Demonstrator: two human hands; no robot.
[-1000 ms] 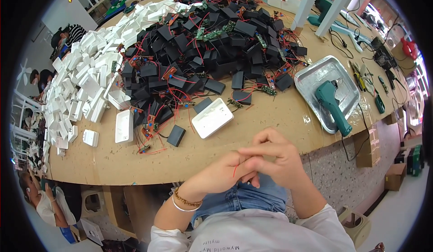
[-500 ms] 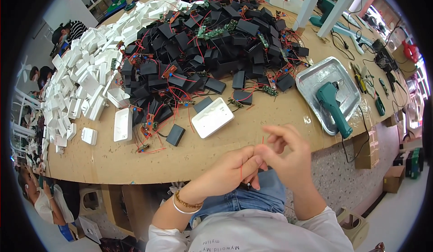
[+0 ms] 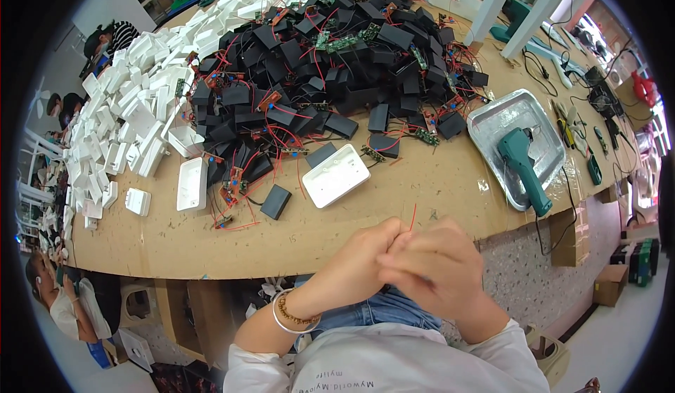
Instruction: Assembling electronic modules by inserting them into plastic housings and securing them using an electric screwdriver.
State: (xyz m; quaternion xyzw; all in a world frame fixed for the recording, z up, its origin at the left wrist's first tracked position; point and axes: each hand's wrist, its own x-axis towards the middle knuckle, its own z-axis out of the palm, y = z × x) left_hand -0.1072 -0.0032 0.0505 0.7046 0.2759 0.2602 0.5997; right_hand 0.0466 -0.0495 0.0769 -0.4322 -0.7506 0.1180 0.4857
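Observation:
My left hand (image 3: 373, 251) is closed in front of me, just off the table's near edge. A thin red wire (image 3: 413, 215) sticks up from between its thumb and fingers. Against it works my right hand (image 3: 443, 261), its fingers curled together and slightly blurred; whatever they pinch is hidden. On the table beyond lie an open white plastic case (image 3: 337, 176) and a small black box (image 3: 275, 202) beside red-wired circuit boards (image 3: 230, 190).
A large heap of black boxes (image 3: 344, 84) with boards and wires covers the far table, white cases (image 3: 133, 122) to its left. At right, a green hot glue gun (image 3: 520, 164) lies in a metal tray (image 3: 481, 122), near pliers (image 3: 562, 129). Another person (image 3: 74, 301) sits at far left.
My right hand has come down and in over my left, its raised fingers now curled. The red wire stands taller above the hands. The view has shifted slightly.

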